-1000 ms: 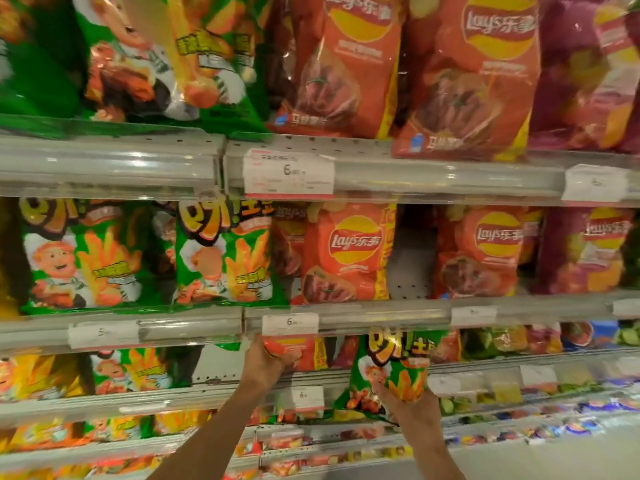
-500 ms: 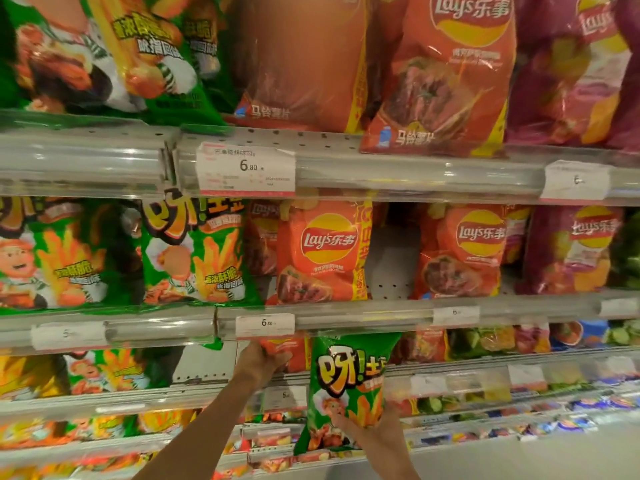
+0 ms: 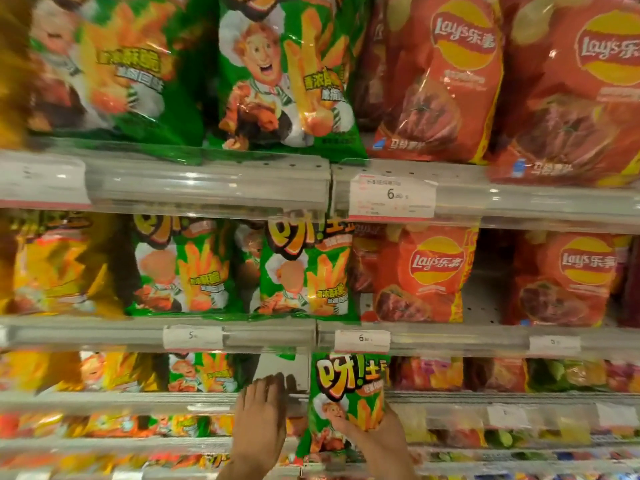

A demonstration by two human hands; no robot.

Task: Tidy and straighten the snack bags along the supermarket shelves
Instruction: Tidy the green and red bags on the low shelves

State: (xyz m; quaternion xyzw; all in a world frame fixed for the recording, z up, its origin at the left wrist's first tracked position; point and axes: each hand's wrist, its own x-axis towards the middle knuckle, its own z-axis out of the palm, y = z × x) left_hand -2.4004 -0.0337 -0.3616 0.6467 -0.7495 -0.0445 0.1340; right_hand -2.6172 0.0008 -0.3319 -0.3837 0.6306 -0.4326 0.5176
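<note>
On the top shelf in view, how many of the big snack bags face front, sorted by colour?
Green bags: 2
Red bags: 2
Total: 4
Not counted: a yellowish shape at the left edge, too blurred to tell, and whatever stands hidden behind the front row.

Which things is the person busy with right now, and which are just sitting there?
Busy with:
- green snack bag, gripped by the right hand
- left hand, fingers straight, at the gap on the third shelf

Just sitting there:
- red Lay's bags
- big green bags up top
- price tags
</note>
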